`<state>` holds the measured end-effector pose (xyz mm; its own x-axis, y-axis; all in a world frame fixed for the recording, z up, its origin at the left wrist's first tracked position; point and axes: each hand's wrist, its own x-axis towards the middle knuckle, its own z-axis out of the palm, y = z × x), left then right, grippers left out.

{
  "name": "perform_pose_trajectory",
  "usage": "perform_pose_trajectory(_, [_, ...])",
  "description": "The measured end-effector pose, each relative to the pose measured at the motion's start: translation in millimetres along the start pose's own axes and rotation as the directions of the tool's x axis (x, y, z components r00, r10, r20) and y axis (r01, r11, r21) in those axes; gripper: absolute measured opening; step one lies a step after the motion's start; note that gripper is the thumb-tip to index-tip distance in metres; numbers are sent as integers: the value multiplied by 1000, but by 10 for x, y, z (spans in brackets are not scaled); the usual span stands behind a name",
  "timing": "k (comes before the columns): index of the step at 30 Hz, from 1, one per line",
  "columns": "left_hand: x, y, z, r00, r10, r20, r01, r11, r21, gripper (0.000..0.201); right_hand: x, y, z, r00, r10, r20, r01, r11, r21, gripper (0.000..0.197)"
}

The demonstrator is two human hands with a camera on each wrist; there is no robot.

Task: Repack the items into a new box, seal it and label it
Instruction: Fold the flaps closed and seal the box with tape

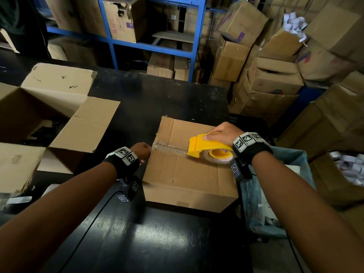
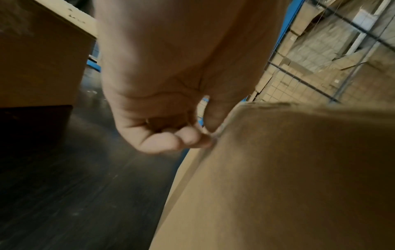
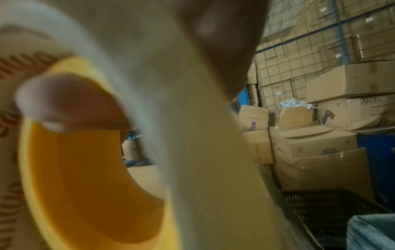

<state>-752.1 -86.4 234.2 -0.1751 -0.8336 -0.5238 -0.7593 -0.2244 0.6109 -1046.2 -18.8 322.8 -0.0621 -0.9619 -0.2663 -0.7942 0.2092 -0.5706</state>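
A closed cardboard box [image 1: 189,174] sits mid-table, its side filling the left wrist view [image 2: 288,177]. Clear tape [image 1: 167,148] runs along its top seam from the left edge. My right hand [image 1: 212,135] grips a yellow tape dispenser [image 1: 206,147], whose front edge rests on the seam near the middle of the lid. In the right wrist view the dispenser [image 3: 85,177] is blurred and close, with a fingertip [image 3: 64,101] curled into its core. My left hand [image 1: 147,149] is at the box's left edge, fingers curled; thumb and fingertips [image 2: 192,137] pinch the tape end there.
An open cardboard box [image 1: 84,125] with dark contents stands at the left on the black table [image 1: 157,243]. A black crate [image 1: 254,125] and a blue-grey bag [image 1: 279,194] are at the right. Blue shelving [image 1: 197,36] and stacked cartons [image 1: 275,81] lie beyond.
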Motion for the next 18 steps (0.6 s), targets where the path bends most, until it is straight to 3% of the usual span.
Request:
perform_pose_trajectory(2, [-13, 13, -4, 973, 111, -201, -85, 987, 136, 26, 9, -27, 8, 1000, 9, -3, -9, 1000, -18, 35])
perform_pose_trajectory(4, [-121, 81, 3, 860, 391, -329, -296, 906, 303, 38, 19, -62, 23, 1000, 20, -8, -20, 999, -34, 33])
perform_pose_trajectory(5, [-175, 117, 13, 785, 548, -288, -417, 812, 409, 42, 24, -80, 29, 1000, 28, -10, -28, 999, -38, 32])
perform_pose_trajectory(6, [-245, 156, 22, 736, 656, -169, -506, 698, 507, 49, 36, -90, 36, 999, 38, -11, -38, 999, -31, 31])
perform_pose_trajectory(7, [-244, 148, 51, 715, 699, -14, -559, 584, 588, 59, 41, -101, 44, 999, 50, -10, -51, 999, -20, 30])
perform_pose_trajectory(9, [-225, 90, 106, 756, 615, 224, -554, 419, 719, 76, 52, -120, 53, 998, 58, -4, -58, 998, -22, 29])
perform_pose_trajectory(11, [-182, 14, 141, 792, 546, 274, -506, 335, 795, 81, 81, -113, 61, 999, 46, 0, -46, 998, -47, 30])
perform_pose_trajectory(13, [-187, 6, 184, 785, 570, 241, -447, 253, 858, 77, 93, -124, 68, 1000, 20, 12, -19, 996, -88, 29])
perform_pose_trajectory(15, [-242, 68, 251, 768, 609, 198, -417, 239, 877, 73, 104, -160, 62, 1000, 3, 13, -1, 991, -137, 24])
perform_pose_trajectory(18, [-366, 139, 417, 803, 568, 180, -440, 362, 822, 67, 138, -194, 74, 1000, 19, 19, -17, 994, -107, 28])
